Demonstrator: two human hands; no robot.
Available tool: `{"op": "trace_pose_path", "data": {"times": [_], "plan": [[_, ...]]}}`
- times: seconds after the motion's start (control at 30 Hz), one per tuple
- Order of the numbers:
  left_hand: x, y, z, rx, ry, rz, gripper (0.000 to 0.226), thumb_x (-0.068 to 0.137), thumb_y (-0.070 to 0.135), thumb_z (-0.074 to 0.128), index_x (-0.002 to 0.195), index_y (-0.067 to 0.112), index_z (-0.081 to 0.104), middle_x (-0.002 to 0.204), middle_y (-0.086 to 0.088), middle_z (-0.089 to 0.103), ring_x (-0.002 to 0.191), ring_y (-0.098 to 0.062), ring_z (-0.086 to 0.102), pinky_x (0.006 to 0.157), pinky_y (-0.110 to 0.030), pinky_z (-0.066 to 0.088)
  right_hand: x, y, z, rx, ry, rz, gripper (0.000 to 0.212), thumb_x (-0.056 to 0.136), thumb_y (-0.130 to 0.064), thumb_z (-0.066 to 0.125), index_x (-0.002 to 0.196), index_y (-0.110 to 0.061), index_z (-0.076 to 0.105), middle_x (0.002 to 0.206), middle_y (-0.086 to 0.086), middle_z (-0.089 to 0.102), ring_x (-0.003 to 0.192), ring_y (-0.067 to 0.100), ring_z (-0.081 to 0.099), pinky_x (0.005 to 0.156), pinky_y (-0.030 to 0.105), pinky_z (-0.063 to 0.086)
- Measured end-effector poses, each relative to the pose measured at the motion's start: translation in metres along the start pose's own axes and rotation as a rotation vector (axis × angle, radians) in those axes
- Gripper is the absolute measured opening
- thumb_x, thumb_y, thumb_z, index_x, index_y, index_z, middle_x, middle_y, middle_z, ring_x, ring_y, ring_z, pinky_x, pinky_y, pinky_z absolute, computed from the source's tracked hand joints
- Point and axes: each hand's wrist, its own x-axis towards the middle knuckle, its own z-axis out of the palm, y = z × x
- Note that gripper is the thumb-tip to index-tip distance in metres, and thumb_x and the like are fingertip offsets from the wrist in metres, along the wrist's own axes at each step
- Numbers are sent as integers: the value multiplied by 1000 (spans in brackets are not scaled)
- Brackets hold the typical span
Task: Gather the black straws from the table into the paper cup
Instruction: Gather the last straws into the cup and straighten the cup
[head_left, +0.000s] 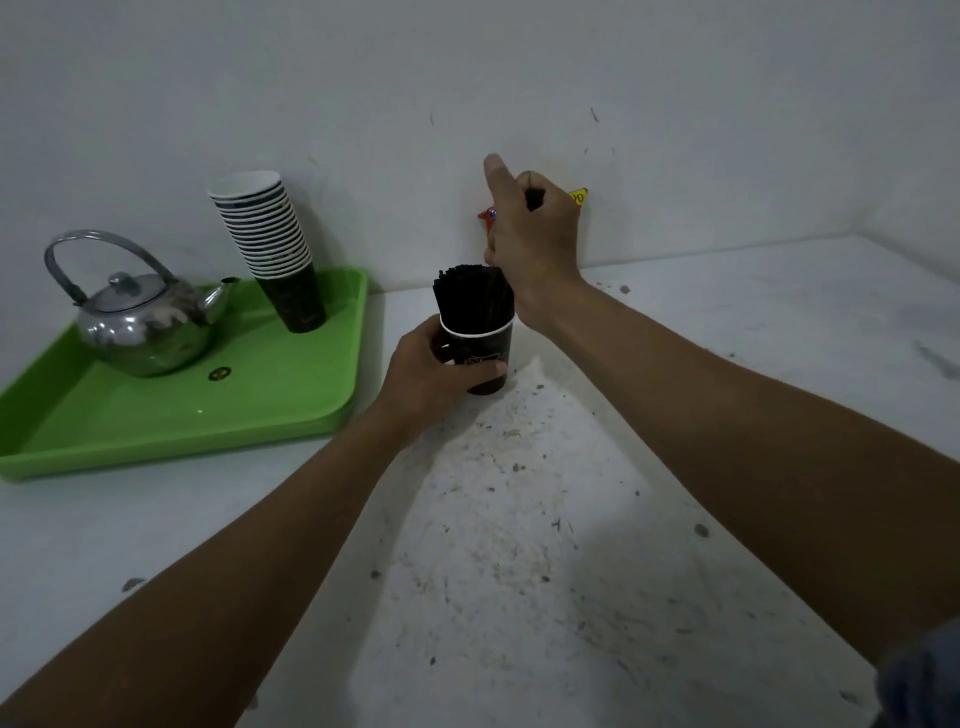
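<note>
Cup: the paper cup (480, 358) is stood on the white table (519, 545), just right of the green tray (182, 415), and is clasped round its side by the left hand (431, 371).
Straws in cup: a dense bunch of black straws (472, 299) is packed upright in the cup, well proud of the rim.
Right hand: the right hand (532, 244) is held above and behind the bunch, fingers curled; something dark is seen inside the fist, judged to be more straws, though this cannot be told for sure.
Table: no loose straws are seen on the surface, only specks and scuffs.
Progress: the task is judged nearly finished.
Risk, tipping: the cup is made top-heavy by the tall bunch; it could be toppled if the left hand's clasp were loosened while more straws are pushed in.
Risk, crowding: little room is left at the rim, so straws could be bent or knocked out by a forced entry.
Bystanders: a metal kettle (140, 322) and a stack of cups (270, 244) are stood on the tray, well clear.
</note>
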Motion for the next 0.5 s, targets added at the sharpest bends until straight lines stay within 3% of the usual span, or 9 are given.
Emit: {"op": "trace_pose_path", "data": {"times": [0.07, 0.13, 0.23, 0.33, 0.4, 0.5], "plan": [[1, -2, 1, 1, 8, 21, 63, 71, 12, 90, 128, 16, 66, 114, 6, 74, 102, -2, 69, 80, -14, 55, 0, 2, 3, -71, -16, -42, 50, 96, -38, 64, 61, -20, 33, 60, 12, 37, 50, 21, 38, 54, 36, 39], [1, -4, 1, 14, 24, 36, 64, 70, 16, 92, 128, 18, 66, 115, 7, 74, 104, -5, 69, 86, -21, 56, 0, 5, 3, -160, -46, -96, 48, 98, -43, 60, 63, -16, 40, 61, 15, 44, 52, 20, 48, 58, 40, 45], [1, -7, 3, 35, 51, 49, 64, 69, 21, 92, 127, 19, 66, 115, 8, 74, 104, -6, 69, 92, -30, 57, -2, 12, -1, -345, -73, -155, 56, 107, -39, 45, 67, -1, 56, 63, 18, 63, 53, 5, 60, 64, 25, 48], [0, -8, 4, 50, 59, 62, 62, 70, 23, 91, 126, 18, 66, 114, 7, 74, 104, -7, 70, 94, -36, 58, -3, 23, -4, -446, -98, -167, 59, 110, -32, 37, 59, -13, 60, 72, 6, 70, 70, 11, 64, 68, 18, 43], [0, -8, 4, 58, 63, 64, 63, 70, 25, 91, 127, 18, 65, 115, 6, 74, 105, -9, 70, 94, -40, 58, -5, 32, -6, -501, -153, -152, 54, 110, -30, 37, 66, -16, 65, 82, 2, 71, 75, 8, 63, 67, 15, 44], [-1, -9, 5, 77, 85, 50, 62, 70, 26, 91, 126, 19, 65, 115, 8, 74, 105, -8, 69, 93, -40, 58, -12, 41, -14, -530, -215, -182, 42, 106, -32, 41, 92, -9, 74, 100, 5, 72, 91, 15, 65, 78, 27, 51]]}}
